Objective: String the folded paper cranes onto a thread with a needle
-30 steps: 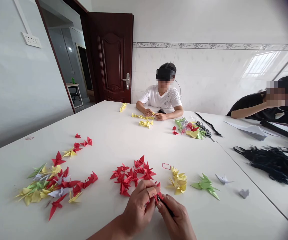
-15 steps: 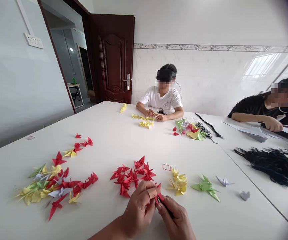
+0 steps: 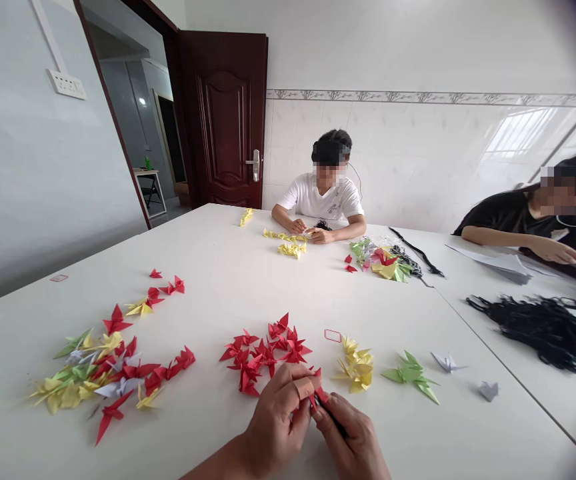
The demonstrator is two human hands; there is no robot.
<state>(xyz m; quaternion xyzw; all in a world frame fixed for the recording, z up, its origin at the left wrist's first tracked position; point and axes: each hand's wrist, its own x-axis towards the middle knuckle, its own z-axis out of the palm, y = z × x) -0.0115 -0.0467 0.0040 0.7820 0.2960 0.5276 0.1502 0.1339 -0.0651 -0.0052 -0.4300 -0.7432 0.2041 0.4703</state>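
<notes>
My left hand (image 3: pixel 279 417) and my right hand (image 3: pixel 352 441) meet at the near edge of the white table (image 3: pixel 248 280). Together they pinch a small red paper crane (image 3: pixel 318 392). A thin black strand (image 3: pixel 333 419) lies across my right fingers. Just beyond my hands sits a cluster of red paper cranes (image 3: pixel 263 350). A pile of yellow cranes (image 3: pixel 357 365) and a few green cranes (image 3: pixel 411 373) lie to its right.
A mixed heap of red, yellow, green and white cranes (image 3: pixel 103 373) lies at the left. Black cords (image 3: pixel 543 327) are piled at the right. A person in white (image 3: pixel 325 193) sits opposite with yellow cranes (image 3: pixel 288 243); a person in black (image 3: pixel 543 217) sits far right. A dark door (image 3: pixel 225 117) stands open.
My hands stay together on the red crane with hardly any shift. The person in black has lowered an arm from the face to the table.
</notes>
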